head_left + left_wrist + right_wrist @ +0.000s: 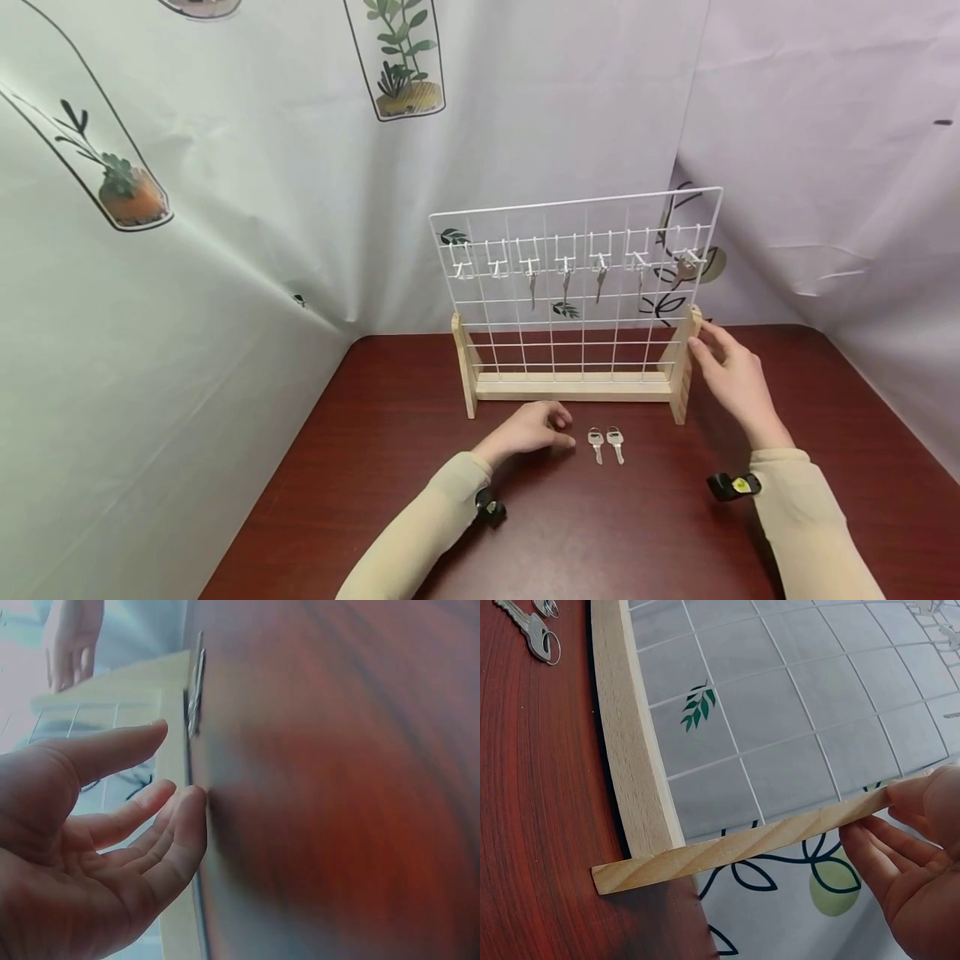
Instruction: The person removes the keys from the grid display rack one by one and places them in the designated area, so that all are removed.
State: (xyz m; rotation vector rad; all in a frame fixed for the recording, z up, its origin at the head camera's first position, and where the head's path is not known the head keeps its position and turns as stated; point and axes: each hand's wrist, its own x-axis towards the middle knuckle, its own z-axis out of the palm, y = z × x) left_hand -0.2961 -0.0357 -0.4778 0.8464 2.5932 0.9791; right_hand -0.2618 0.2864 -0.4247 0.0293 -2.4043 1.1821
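Note:
A white wire grid rack [577,333] stands on wooden feet, a row of white hooks [496,268] across its upper part. Several keys [601,285] hang from hooks in the middle and at the right. My right hand [737,379] pinches the rack's right wooden upright [780,831] between thumb and fingers. Two silver keys with small rings, a left key [596,442] and a right key [616,442], lie side by side on the table before the rack. Just left of them is my left hand [528,429], holding nothing, its fingers loosely bent and thumb apart.
The dark red wooden table [360,500] ends close behind the rack. A pale cloth [225,333] printed with plants hangs behind and to the left. Along the rack's bottom runs a wooden crossbar [573,387], between the loose keys and the grid.

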